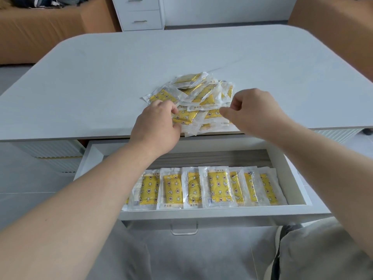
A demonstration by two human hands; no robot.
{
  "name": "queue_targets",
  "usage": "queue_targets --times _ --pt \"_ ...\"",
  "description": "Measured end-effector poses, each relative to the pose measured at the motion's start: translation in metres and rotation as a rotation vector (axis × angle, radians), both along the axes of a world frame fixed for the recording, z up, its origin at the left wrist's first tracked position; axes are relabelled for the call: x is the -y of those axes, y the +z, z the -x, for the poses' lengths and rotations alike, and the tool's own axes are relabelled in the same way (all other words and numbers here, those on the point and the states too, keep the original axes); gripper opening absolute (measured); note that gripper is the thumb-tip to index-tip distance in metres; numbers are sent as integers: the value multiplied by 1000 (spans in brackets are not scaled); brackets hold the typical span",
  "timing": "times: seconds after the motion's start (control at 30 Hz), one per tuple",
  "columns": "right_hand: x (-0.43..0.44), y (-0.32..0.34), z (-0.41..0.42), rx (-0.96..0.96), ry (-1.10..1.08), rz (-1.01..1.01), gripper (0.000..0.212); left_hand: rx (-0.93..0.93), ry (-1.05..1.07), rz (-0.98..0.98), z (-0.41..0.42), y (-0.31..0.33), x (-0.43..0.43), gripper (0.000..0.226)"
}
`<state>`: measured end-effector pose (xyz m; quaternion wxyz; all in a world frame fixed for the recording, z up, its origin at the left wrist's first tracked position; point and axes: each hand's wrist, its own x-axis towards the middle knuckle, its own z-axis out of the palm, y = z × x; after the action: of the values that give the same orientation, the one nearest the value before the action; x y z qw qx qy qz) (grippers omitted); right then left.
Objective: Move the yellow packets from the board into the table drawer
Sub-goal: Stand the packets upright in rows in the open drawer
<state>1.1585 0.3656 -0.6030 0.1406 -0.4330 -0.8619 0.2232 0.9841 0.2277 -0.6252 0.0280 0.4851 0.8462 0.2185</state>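
The pile of yellow packets (pixel 198 93) lay on the table (pixel 101 67) close to its near edge. It was a loose heap of clear-wrapped sachets, each with a yellow panel printed with small stars, moons and flowers. They lay at all angles and overlapped, and the front ones reached right to the edge.

The left hand (pixel 159 124) was at the near left side of the heap. Its grip was closed on one front packet (pixel 186 116), with the fingers curled over the top and the thumb at the near side. The right hand (pixel 256 112) was over the right side of the heap, its fingers curled in and its thumb stretched toward the clear wrappers. Whether its grip held anything could not be told.

Just below the table edge the drawer (pixel 201 214) stood pulled out. In it a row of packets (pixel 218 186) lay side by side, long sides overlapping like tiles and yellow faces up, along the front part. The grey wood-grain floor of the drawer showed behind them. A metal handle (pixel 184 231) hung at the middle of the drawer front. Both bare forearms reached across the drawer toward the heap.

Grey trousers (pixel 323 255) filled the lower foreground. Beyond the table stood a white cabinet (pixel 141 15) with two handled fronts, and a brown sofa (pixel 40 33) to the left
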Motion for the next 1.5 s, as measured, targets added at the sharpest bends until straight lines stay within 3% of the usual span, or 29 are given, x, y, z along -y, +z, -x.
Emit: queue_targets --times 0.17,0.33,0.53,0.67,0.9,1.3,1.4,1.5 --pt "-14 -7 0 -84 -81 69 27 -13 4 43 -2 2 -2 40" --pt "-16 -15 8 -265 -121 292 8 -19 15 76 -2 0 -6 47" --pt "-10 -4 17 -598 -55 659 20 -40 13 175 12 -12 -15 58" --pt "-3 -5 23 -651 -50 914 25 -73 9 306 19 -17 -18 63" --pt "6 -11 29 -729 -35 1197 40 -271 105 331 21 -12 -14 42" --pt "5 -16 33 -776 -83 1244 35 -141 162 269 24 -7 -7 40" --pt "5 -12 32 -838 -150 1147 29 -151 154 256 23 -9 -7 38" --pt "9 -10 31 -849 -272 913 22 -209 198 268 22 -12 -8 50"
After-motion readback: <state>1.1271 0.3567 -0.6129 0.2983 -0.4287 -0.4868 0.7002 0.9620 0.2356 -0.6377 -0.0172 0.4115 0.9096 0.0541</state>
